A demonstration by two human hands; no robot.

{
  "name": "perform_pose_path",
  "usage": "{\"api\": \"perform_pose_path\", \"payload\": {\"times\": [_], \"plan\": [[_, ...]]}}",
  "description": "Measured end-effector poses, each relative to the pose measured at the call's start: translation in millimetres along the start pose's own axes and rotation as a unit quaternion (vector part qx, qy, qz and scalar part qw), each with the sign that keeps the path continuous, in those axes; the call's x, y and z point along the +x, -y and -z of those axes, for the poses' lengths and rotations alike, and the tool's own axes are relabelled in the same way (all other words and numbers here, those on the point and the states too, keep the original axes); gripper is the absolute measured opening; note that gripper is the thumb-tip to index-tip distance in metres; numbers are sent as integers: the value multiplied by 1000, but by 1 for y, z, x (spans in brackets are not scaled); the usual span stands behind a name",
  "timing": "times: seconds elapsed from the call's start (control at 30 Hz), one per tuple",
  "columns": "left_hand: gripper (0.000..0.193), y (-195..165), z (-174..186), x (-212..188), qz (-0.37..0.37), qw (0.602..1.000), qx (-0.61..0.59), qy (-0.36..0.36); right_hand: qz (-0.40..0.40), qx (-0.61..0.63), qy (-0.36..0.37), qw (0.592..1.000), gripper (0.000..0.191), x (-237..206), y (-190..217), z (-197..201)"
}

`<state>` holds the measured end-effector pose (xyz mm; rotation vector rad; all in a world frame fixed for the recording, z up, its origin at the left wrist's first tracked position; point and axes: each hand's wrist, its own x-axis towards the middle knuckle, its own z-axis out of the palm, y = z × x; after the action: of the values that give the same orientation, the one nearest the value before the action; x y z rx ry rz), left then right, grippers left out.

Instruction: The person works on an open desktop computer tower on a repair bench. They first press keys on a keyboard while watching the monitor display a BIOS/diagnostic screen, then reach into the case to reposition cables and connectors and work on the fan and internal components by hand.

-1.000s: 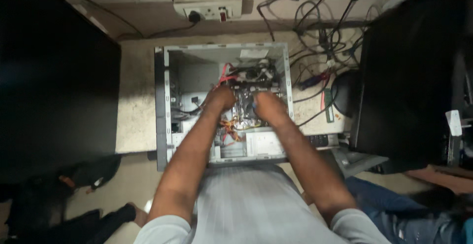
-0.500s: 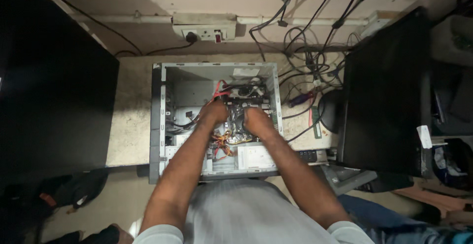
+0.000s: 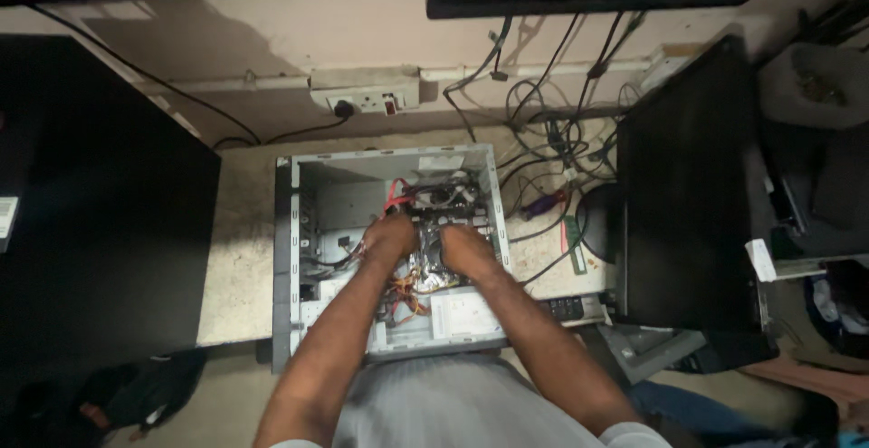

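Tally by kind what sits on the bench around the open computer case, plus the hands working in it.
Open computer case: 1
Hands inside it: 2, left hand and right hand
Black tower cases lying flat: 2, one left, one right
Wall socket strip: 1
Screwdriver: 1
Green memory stick: 1
Total: 8

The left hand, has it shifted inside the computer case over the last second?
No. The left hand stays by the red cables inside the case; only the camera moved.
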<state>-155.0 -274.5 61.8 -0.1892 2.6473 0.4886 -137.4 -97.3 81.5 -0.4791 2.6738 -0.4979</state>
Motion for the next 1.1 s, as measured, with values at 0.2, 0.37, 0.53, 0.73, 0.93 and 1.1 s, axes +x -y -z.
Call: {"api": "perform_pose_path", "payload": {"times": [0.2, 0.37, 0.53, 0.73, 0.93, 1.1], "plan": [[40, 30, 6, 29, -125, 985, -65, 95, -39, -7, 29, 999, 23, 5, -3, -2], [42, 22, -3, 27, -102, 990, -35, 92, -47, 0, 24, 999, 21, 6, -4, -5], [46, -15, 15, 14, 52, 989, 20, 134, -35, -51, 38, 997, 21, 2, -2, -1], [47, -22, 10, 4, 107, 992, -14, 61, -8, -41, 35, 999, 23, -2, -2, 5], [41, -6, -21, 15, 50, 997, -45, 30, -11, -31, 11, 999, 25, -1, -6, 1], [48, 0, -10, 20, -9, 997, -42, 69, -40, -42, 44, 997, 26, 1, -4, 3]]}}
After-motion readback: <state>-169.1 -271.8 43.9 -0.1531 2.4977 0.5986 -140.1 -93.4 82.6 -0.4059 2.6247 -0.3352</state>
